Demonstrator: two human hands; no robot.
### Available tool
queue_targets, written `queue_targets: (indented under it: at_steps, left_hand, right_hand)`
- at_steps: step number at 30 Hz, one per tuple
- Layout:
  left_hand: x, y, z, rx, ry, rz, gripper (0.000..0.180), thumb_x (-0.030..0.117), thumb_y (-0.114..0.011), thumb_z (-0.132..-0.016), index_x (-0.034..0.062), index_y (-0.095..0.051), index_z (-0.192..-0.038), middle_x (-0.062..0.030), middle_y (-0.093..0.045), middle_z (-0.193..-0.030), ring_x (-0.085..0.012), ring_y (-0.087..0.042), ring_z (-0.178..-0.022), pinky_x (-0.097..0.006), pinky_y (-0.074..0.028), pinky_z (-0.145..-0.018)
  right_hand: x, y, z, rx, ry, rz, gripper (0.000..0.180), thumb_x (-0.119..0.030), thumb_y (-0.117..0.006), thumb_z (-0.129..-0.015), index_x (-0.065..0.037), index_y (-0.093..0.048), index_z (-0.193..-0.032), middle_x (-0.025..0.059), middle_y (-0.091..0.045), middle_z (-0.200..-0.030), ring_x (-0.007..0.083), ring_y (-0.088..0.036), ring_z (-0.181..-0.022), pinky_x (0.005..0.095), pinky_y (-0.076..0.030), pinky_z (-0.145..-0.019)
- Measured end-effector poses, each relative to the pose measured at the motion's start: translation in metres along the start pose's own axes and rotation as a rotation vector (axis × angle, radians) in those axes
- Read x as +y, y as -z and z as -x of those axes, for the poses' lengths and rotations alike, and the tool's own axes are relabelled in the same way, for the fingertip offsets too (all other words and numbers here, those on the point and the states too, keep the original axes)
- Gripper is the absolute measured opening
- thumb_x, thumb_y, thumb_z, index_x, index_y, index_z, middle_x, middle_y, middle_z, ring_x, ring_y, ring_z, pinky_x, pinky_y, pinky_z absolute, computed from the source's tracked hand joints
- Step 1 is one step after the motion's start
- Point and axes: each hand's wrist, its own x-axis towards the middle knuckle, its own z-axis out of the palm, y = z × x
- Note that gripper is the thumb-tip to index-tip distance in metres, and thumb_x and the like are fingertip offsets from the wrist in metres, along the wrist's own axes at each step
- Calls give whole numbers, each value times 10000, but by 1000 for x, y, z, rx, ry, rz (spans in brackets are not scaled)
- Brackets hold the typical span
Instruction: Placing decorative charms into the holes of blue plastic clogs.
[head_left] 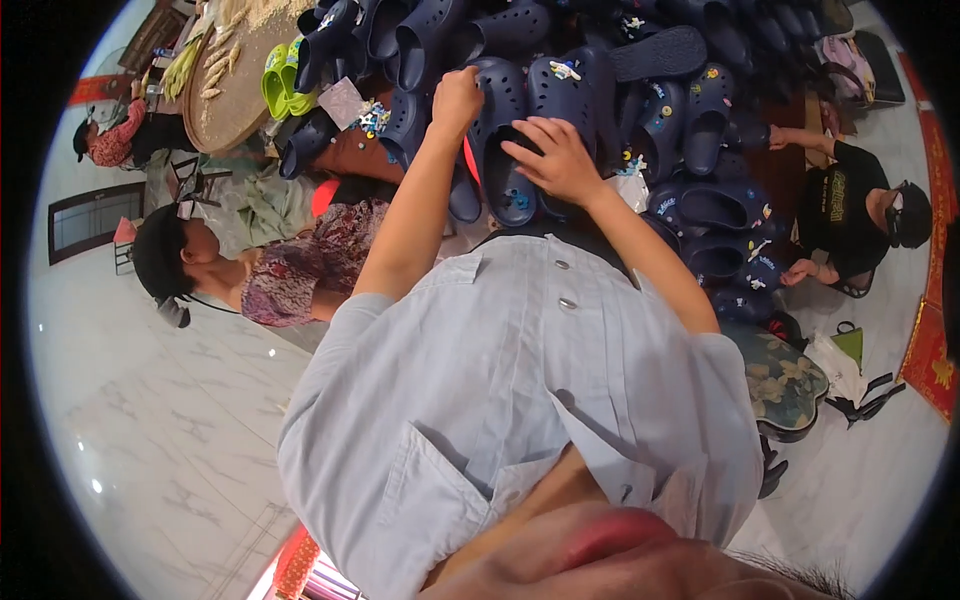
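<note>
A navy clog (497, 98) with round holes lies in front of me, toe pointing away. My left hand (457, 103) is closed against the left side of its toe; what its fingertips pinch besides the clog is hidden. Across the clog's foot opening lies my right hand (560, 162), its fingers stretched out and a little spread over the right rim. Small blue charms (515, 198) show at the clog's heel. Right beside it sits a second navy clog (558, 98) with a white charm (565, 70) on its toe.
Many navy clogs (425, 45) crowd the far side and right. Loose charms (374, 118) lie near a clear packet (341, 103) and lime-green clogs (288, 78). One person (300, 255) sits left, another (850, 205) right. Farther left stands a round tray (235, 95) with corn.
</note>
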Motion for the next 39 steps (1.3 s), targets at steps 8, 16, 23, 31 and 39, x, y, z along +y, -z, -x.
queue_targets:
  at_steps: [8,16,23,31,39]
  left_hand:
    - [-7,23,-16,-432,189,198,635,92,-773,-716,10,-556,-1306,-166,-712,-941,-203,-708,-797,-322,-552,-756]
    - [-20,10,-22,-477,207,360,405,127,-789,-745,30,-690,-1126,-115,-715,-870,-177,-688,-811,-309,-530,-749]
    - [-41,-19,-37,-261,203,246,289,225,-833,-712,85,-747,-950,-57,-712,-820,-170,-663,-774,-315,-491,-753]
    - [-44,-38,-32,-316,579,869,177,148,-780,-808,19,-698,-898,-36,-678,-823,-121,-597,-748,-266,-458,-702]
    - [-51,-53,-25,-157,447,956,502,225,-856,-731,36,-612,-1128,-96,-667,-903,-173,-645,-839,-291,-499,-756]
  right_hand:
    - [12,-33,8,-22,-10,92,212,-307,-670,-809,-145,-650,-945,109,-470,-1389,226,-461,-1233,405,-283,-1079]
    - [11,-44,15,84,1,163,112,-269,-641,-773,-191,-652,-853,107,-500,-1366,203,-493,-1195,394,-265,-1073]
    - [10,-47,16,73,-2,176,103,-266,-629,-775,-180,-638,-830,121,-490,-1371,209,-492,-1189,397,-266,-1072]
    - [10,-47,15,39,-3,155,106,-263,-624,-784,-186,-640,-854,123,-456,-1398,212,-462,-1222,400,-263,-1073]
    - [12,-50,14,66,8,177,99,-275,-633,-766,-204,-646,-834,111,-479,-1386,199,-496,-1186,396,-243,-1076]
